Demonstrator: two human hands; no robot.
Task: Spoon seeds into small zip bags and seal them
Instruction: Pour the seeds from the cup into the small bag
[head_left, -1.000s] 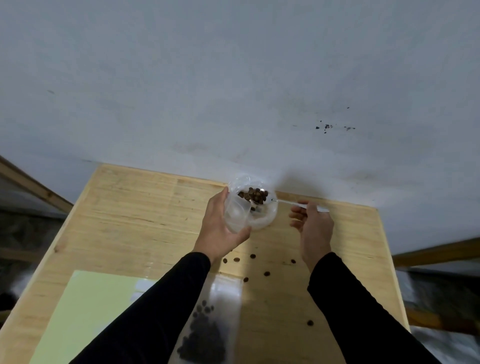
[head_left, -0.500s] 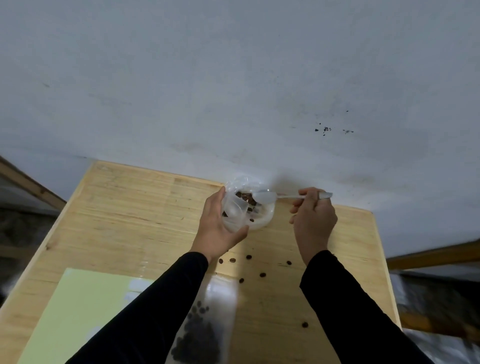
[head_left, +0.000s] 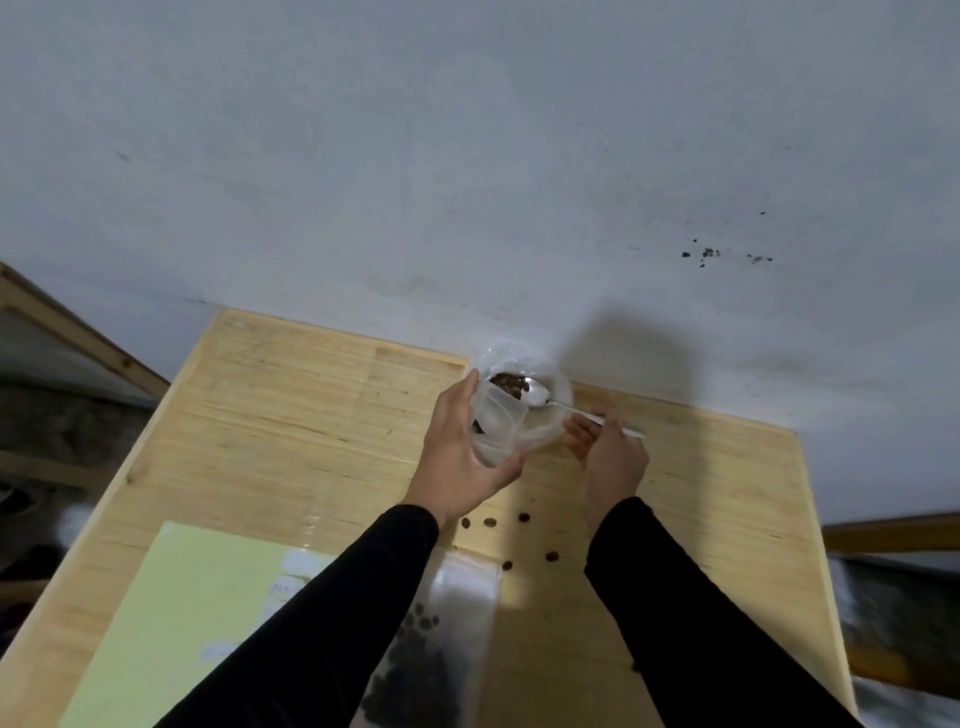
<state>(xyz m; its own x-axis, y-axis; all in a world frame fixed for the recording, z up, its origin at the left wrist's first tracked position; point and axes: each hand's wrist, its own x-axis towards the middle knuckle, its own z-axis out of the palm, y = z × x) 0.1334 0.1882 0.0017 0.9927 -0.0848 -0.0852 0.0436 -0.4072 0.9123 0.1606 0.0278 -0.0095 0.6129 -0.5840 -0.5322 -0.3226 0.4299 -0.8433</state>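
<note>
1. Clear plastic bowl (head_left: 545, 431) at the table's (head_left: 291, 415) far edge, against the wall (head_left: 467, 156); brown seeds (head_left: 508, 384) heaped at its far side.
2. Left hand (head_left: 460, 457) curled around a small bag (head_left: 496, 426), held open at the bowl's near-left rim. Cannot tell if any seeds are in it.
3. Right hand (head_left: 613, 457) pinches a spoon (head_left: 540, 393) by the handle, fingers closed on it; the spoon's bowl sits inside the plastic bowl, just beside the seeds.
4. Filled bag (head_left: 441, 649) lies flat on the near table between the sleeves, dark seeds packed in its lower part.
5. Loose seeds (head_left: 523, 517) scattered on bare wood between the hands and the filled bag.
6. Pale green sheet (head_left: 171, 623) at near left, flat.
</note>
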